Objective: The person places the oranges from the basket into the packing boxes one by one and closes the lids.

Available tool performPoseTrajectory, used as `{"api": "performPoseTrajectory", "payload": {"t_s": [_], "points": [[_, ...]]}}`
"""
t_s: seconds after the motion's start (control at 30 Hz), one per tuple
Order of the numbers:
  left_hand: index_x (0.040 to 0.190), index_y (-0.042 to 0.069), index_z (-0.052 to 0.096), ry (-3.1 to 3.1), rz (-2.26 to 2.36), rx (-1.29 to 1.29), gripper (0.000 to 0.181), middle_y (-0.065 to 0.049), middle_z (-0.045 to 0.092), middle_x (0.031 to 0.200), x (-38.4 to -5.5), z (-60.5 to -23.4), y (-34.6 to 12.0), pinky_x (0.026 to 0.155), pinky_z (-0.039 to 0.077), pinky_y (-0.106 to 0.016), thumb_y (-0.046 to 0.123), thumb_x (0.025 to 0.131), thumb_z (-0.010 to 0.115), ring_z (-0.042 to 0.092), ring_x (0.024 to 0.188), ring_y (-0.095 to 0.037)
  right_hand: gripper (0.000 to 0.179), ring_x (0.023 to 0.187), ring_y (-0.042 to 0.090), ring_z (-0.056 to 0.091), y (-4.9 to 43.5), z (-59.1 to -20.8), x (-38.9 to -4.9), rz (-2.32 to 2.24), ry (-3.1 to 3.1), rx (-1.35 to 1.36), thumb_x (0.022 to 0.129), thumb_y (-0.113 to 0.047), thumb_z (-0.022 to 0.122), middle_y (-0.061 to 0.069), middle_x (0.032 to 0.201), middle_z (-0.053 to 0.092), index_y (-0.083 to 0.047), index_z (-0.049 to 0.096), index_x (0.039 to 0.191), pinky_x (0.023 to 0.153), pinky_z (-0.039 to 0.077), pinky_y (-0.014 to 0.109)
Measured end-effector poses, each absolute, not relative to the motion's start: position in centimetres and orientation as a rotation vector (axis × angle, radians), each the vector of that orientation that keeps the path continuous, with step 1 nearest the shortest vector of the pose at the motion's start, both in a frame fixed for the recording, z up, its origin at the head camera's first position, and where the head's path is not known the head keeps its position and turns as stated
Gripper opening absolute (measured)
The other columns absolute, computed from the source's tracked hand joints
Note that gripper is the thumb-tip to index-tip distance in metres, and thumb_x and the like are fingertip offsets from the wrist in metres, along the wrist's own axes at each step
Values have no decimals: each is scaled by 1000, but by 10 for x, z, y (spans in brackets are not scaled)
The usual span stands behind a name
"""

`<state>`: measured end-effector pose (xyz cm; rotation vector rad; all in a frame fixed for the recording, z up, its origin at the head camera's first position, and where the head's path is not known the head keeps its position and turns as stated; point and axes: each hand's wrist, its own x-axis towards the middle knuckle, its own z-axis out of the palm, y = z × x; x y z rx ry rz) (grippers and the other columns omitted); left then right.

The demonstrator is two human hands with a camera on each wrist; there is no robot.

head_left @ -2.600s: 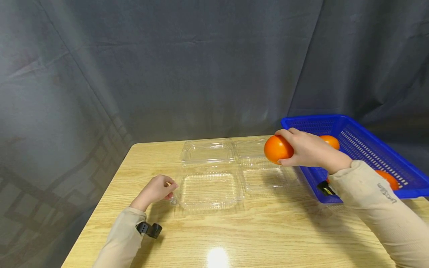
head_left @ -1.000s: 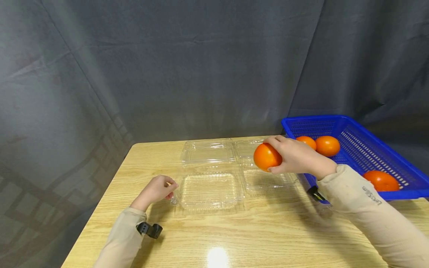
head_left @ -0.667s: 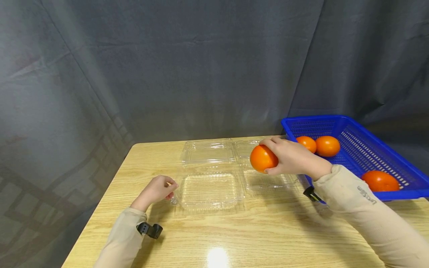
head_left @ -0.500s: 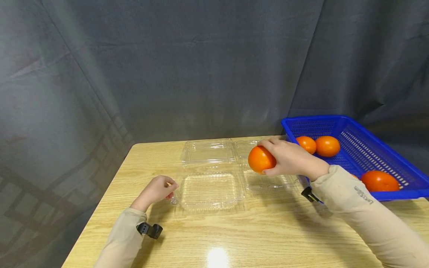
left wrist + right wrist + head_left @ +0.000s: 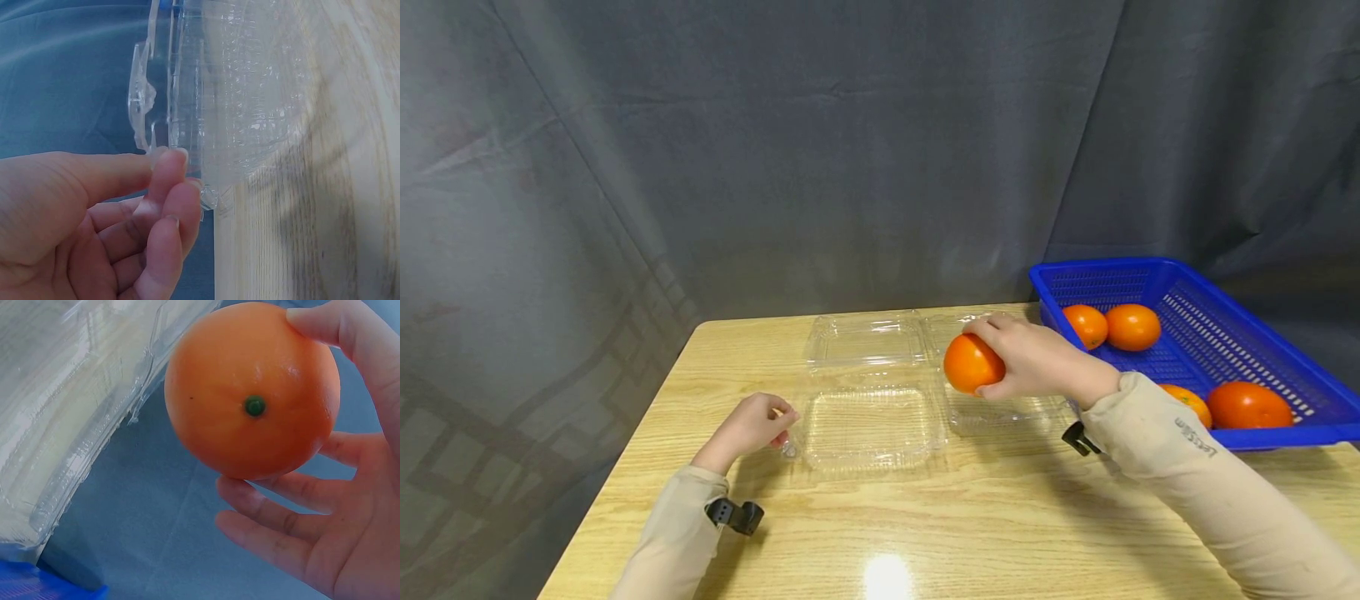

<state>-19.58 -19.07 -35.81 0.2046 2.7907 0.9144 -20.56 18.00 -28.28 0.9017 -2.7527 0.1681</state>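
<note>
My right hand (image 5: 1037, 358) grips an orange (image 5: 972, 364) between thumb and fingers, above the left part of the right clear plastic clamshell container (image 5: 1000, 404). A small green stem spot shows on the orange (image 5: 253, 394) in the right wrist view. At the left, my left hand (image 5: 751, 429) pinches the near left corner of another clear clamshell container (image 5: 868, 460). In the left wrist view, thumb and index finger of that hand (image 5: 119, 219) meet at the container's rim (image 5: 194, 137). Both containers lie with their lids laid back.
A blue plastic basket (image 5: 1270, 312) at the right holds several oranges (image 5: 1133, 327). The wooden table (image 5: 850, 533) runs up to a dark grey curtain (image 5: 850, 167) at the back. Wrist cameras (image 5: 745, 517) jut out beneath both sleeves.
My right hand has carried the orange leftward and slightly down, from beside the basket to near the seam between the containers. More oranges in the basket show. My left hand stays put.
</note>
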Motion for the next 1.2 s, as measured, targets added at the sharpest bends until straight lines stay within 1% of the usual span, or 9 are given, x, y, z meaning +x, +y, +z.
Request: {"api": "performPoseTrajectory", "payload": {"t_s": [0.2, 0.4, 0.53, 0.67, 0.97, 1.1, 1.2], "points": [[100, -5, 65, 2790, 913, 215, 23, -3, 59, 56, -195, -358, -191, 52, 44, -24, 15, 93, 55, 56, 52, -17, 71, 88, 30, 62, 177, -286, -206, 181, -2770, 912, 60, -37, 78, 15, 111, 59, -9, 53, 120, 67, 53, 41], [100, -4, 65, 2787, 908, 205, 23, -4, 59, 56, -195, -358, -191, 52, 43, -24, 15, 93, 55, 56, 52, -18, 68, 84, 28, 61, 172, -289, -206, 186, -2770, 926, 60, -38, 78, 13, 107, 60, -11, 54, 118, 66, 53, 40], [100, -4, 65, 2787, 909, 199, 23, -3, 59, 56, -196, -358, -190, 52, 43, -24, 15, 93, 55, 56, 52, -17, 67, 84, 26, 60, 170, -291, -206, 188, -2750, 955, 60, -38, 77, 11, 105, 61, -10, 55, 116, 69, 51, 40], [100, -4, 65, 2787, 910, 195, 23, -3, 59, 56, -196, -358, -191, 53, 43, -24, 15, 93, 55, 56, 52, -17, 66, 86, 26, 61, 166, -293, -207, 211, -2736, 993, 60, -37, 77, 11, 105, 62, -9, 55, 116, 71, 51, 41], [99, -4, 65, 2791, 908, 193, 23, -3, 60, 56, -196, -359, -191, 53, 44, -24, 16, 93, 55, 57, 53, -17, 68, 87, 26, 61, 158, -296, -205, 220, -2770, 975, 59, -38, 77, 11, 107, 62, -11, 55, 118, 69, 52, 40], [100, -4, 65, 2787, 914, 187, 23, -3, 60, 56, -196, -359, -191, 53, 45, -24, 16, 93, 55, 57, 53, -17, 68, 87, 24, 61, 155, -298, -205, 228, -2775, 986, 59, -38, 77, 9, 106, 62, -12, 55, 118, 67, 52, 38], [99, -4, 65, 2785, 917, 187, 23, -3, 60, 56, -196, -359, -191, 53, 45, -24, 15, 93, 55, 57, 52, -16, 68, 84, 22, 61, 153, -299, -204, 219, -2764, 1006, 60, -40, 77, 7, 104, 62, -13, 54, 117, 65, 52, 36]]}}
